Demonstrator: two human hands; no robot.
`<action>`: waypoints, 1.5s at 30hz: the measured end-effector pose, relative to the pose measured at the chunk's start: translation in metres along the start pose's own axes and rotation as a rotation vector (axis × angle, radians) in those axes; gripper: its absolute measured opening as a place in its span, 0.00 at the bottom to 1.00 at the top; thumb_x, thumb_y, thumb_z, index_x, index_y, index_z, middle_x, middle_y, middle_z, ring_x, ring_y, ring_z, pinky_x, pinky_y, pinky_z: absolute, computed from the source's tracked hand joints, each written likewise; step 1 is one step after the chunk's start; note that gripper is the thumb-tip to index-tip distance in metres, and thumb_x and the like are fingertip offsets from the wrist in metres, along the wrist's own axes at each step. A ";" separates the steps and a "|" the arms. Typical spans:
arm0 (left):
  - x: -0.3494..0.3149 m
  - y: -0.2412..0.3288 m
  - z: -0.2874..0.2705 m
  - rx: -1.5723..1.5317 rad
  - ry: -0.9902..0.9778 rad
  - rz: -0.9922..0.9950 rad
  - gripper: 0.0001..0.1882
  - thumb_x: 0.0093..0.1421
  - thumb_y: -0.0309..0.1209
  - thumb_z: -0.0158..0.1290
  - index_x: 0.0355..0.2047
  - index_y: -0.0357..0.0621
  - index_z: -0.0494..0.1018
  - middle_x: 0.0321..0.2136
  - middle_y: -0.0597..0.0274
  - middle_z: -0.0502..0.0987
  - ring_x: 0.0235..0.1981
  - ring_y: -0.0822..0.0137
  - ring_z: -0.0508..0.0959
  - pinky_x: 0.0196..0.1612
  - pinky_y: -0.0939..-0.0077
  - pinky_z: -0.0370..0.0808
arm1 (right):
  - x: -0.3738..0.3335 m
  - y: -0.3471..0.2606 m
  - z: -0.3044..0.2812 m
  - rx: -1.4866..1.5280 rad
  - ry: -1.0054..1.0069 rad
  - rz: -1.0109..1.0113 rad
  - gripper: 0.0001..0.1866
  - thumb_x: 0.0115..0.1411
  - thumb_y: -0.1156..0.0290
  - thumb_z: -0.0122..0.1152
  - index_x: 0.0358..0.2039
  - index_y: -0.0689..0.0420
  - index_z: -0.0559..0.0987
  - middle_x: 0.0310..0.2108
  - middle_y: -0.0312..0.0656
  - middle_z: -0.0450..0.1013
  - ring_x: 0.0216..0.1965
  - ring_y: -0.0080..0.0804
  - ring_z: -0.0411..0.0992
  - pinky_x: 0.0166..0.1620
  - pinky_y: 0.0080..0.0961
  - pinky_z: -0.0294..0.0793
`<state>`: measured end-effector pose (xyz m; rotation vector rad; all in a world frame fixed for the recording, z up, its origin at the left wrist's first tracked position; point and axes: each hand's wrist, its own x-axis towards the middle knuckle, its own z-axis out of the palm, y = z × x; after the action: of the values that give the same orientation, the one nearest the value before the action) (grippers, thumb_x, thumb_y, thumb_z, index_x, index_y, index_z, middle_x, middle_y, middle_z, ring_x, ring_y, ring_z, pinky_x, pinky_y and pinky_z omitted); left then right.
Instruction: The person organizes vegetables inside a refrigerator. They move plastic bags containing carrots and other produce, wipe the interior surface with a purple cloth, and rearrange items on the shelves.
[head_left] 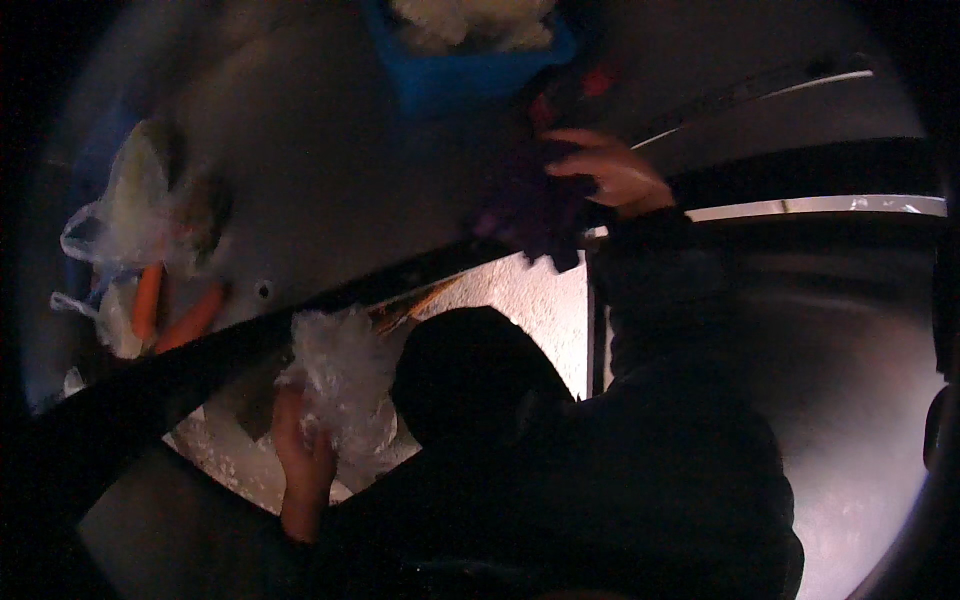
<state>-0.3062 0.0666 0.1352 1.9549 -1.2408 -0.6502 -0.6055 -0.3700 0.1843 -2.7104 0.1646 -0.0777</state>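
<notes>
My left hand (303,445) is low at the left, its fingers closed on a crumpled clear plastic bag (345,370). The bag hangs below the edge of the dark counter, over the pale speckled floor. My right hand (615,172) is up at the counter edge, its fingers curled over a dark purple, ruffled thing (530,205). Dim light hides whether this is leafy produce or cloth. Beside its far end a small red item (597,80) shows, too dark to name.
A blue tub (470,85) with pale contents stands at the back. On the left lie a clear bag of pale green produce (140,190) and two carrots (147,300). The counter's dark edge (280,325) runs slantwise across. A bright metal surface (860,380) is at the right.
</notes>
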 end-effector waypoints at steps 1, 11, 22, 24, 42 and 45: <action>-0.004 0.000 0.001 0.013 0.001 -0.016 0.22 0.50 0.24 0.46 0.49 0.34 0.65 0.48 0.41 0.68 0.49 0.44 0.68 0.56 0.56 0.61 | -0.001 0.000 0.013 0.148 0.042 0.153 0.21 0.53 0.78 0.55 0.50 0.55 0.74 0.57 0.48 0.62 0.55 0.41 0.65 0.52 0.29 0.68; -0.033 -0.009 0.001 -0.072 0.064 -0.025 0.25 0.50 0.22 0.45 0.52 0.35 0.63 0.51 0.43 0.67 0.54 0.45 0.65 0.59 0.56 0.57 | 0.031 0.018 0.051 -0.194 0.929 1.014 0.34 0.51 0.55 0.64 0.51 0.67 0.67 0.44 0.56 0.70 0.45 0.55 0.69 0.50 0.43 0.68; -0.051 -0.017 0.003 -0.066 0.183 0.004 0.25 0.45 0.21 0.46 0.48 0.36 0.66 0.47 0.41 0.68 0.50 0.44 0.67 0.55 0.57 0.61 | 0.027 0.033 0.070 0.319 0.976 1.034 0.27 0.46 0.58 0.69 0.43 0.61 0.74 0.40 0.45 0.75 0.40 0.43 0.73 0.43 0.34 0.73; -0.047 -0.014 -0.002 -0.005 0.099 0.064 0.24 0.44 0.22 0.47 0.46 0.37 0.66 0.46 0.41 0.69 0.49 0.44 0.68 0.54 0.57 0.63 | 0.025 0.025 0.059 0.633 1.031 0.909 0.23 0.49 0.58 0.67 0.42 0.59 0.76 0.39 0.41 0.75 0.39 0.36 0.74 0.42 0.31 0.73; -0.034 0.007 0.009 0.045 -0.034 0.092 0.25 0.41 0.21 0.55 0.44 0.38 0.67 0.43 0.44 0.69 0.45 0.43 0.70 0.48 0.60 0.69 | 0.357 -0.108 0.147 0.349 0.172 -0.032 0.21 0.51 0.66 0.66 0.43 0.62 0.76 0.45 0.46 0.73 0.46 0.36 0.71 0.50 0.29 0.68; -0.030 0.015 -0.003 -0.008 -0.088 0.074 0.25 0.42 0.21 0.55 0.44 0.37 0.67 0.43 0.44 0.69 0.46 0.43 0.70 0.49 0.60 0.69 | 0.365 -0.127 0.146 0.518 0.110 0.059 0.27 0.49 0.64 0.67 0.48 0.62 0.72 0.49 0.49 0.70 0.50 0.39 0.69 0.53 0.30 0.67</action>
<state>-0.3248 0.0907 0.1503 1.8819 -1.3554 -0.7083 -0.2184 -0.2422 0.1151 -2.1842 0.2224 -0.2196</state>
